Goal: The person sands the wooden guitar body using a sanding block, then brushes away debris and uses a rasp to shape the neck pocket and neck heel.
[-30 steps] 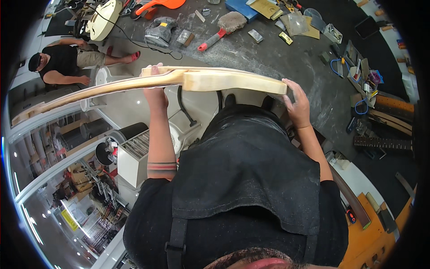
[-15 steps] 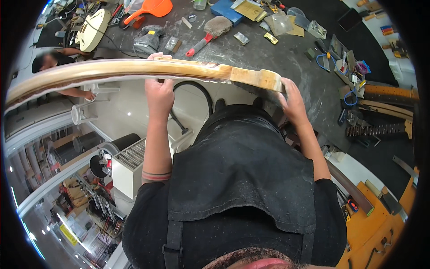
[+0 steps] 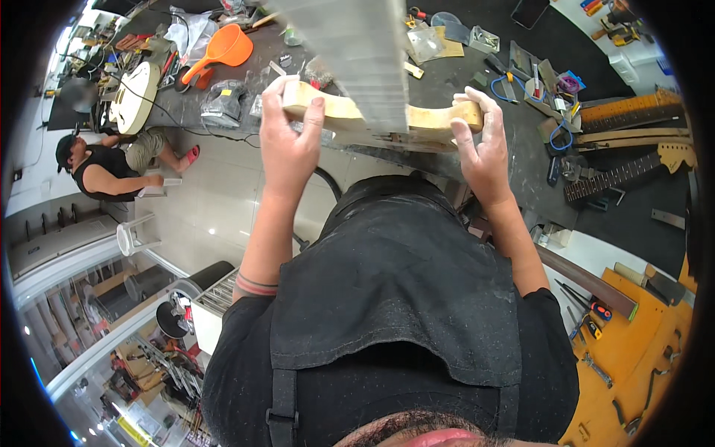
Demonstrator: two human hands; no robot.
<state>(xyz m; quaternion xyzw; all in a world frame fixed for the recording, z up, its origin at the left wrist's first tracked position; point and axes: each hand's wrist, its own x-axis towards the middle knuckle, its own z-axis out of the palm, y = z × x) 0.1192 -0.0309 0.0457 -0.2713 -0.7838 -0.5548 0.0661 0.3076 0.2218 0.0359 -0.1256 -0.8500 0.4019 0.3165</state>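
I hold what looks like a guitar over the near edge of the dark workbench. Its pale wooden body [image 3: 335, 102] shows two curved horns, and its grey neck [image 3: 357, 56] with faint crosswise lines rises large and blurred between my hands. My left hand [image 3: 292, 141] is wrapped round the left horn, thumb toward me. Fingers and thumb of my right hand [image 3: 485, 153], dusted whitish, grip the end of the right horn. Most of the guitar's body is hidden beneath the neck and hands.
On the dark workbench [image 3: 439, 82] lie an orange scoop [image 3: 227, 45], a cream guitar body [image 3: 135, 100] and a sander-like tool [image 3: 222, 103]. Guitar necks [image 3: 611, 179] rest at right. A co-worker [image 3: 112, 171] sits at left near a white stool [image 3: 126, 240]. Hand tools [image 3: 596, 313] lie on an orange wooden surface.
The guitar has turned from lying lengthwise across to the left to standing with its neck toward me. My left hand has shifted from along its length to a horn.
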